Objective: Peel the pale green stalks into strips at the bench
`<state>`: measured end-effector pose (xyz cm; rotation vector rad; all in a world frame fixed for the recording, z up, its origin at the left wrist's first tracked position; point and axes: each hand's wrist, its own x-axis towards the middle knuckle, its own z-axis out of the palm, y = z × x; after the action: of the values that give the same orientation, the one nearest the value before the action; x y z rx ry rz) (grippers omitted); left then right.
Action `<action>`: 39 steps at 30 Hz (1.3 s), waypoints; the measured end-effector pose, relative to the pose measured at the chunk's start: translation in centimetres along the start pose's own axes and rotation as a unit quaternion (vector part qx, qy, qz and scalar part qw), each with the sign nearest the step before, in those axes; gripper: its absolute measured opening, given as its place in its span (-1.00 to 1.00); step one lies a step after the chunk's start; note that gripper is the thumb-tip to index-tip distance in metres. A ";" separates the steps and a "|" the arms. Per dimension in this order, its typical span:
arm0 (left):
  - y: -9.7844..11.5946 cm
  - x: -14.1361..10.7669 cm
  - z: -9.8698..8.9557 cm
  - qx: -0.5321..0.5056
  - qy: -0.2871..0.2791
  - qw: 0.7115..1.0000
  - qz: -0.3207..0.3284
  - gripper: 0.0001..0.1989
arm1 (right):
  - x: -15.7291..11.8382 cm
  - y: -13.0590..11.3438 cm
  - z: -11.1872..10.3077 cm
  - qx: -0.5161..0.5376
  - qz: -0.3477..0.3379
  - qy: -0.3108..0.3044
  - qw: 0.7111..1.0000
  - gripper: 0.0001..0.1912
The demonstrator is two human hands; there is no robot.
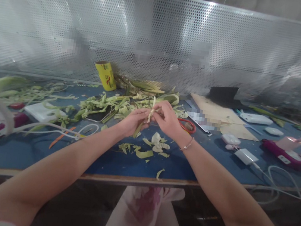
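Note:
My left hand (132, 122) is closed around a small bundle of pale green leaf strips (137, 130), which look like corn husk. Its lower end sticks out below the fingers, and a thin cream strip rises from the top. From the other side my right hand (166, 120) pinches the bundle's knotted upper part, fingertips close to those of the left. Under the hands, loose leaf scraps (144, 154) lie on the blue table (119, 167). Red-handled scissors (187, 126), partly covered, lie beside my right wrist.
Behind the hands spreads a heap of green strips (97, 106), with a phone (100, 115) partly under it. A yellow can (106, 76) leans near the perforated metal screen (162, 35). Cardboard sheets (216, 109), chargers, cables and purple power strips (285, 155) occupy the sides.

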<state>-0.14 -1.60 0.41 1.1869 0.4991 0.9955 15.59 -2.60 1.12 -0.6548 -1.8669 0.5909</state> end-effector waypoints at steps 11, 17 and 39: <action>0.0 -0.2 1.0 0.025 -0.004 0.999 0.023 -0.80 | 0.4 0.7 -1.1 -0.008 0.003 -0.025 1.000 -0.88; -0.3 -0.1 0.8 0.010 0.002 0.999 0.037 -0.82 | 0.4 1.4 0.8 0.314 0.189 0.019 0.930 -0.66; -0.7 0.4 0.8 -0.002 0.083 0.992 0.096 -0.76 | 0.1 2.1 -0.6 0.184 0.059 0.024 0.981 -0.66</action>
<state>0.90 -1.73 0.04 1.1692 0.5207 1.2677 16.47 -0.91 0.00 -0.5296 -1.6235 0.9604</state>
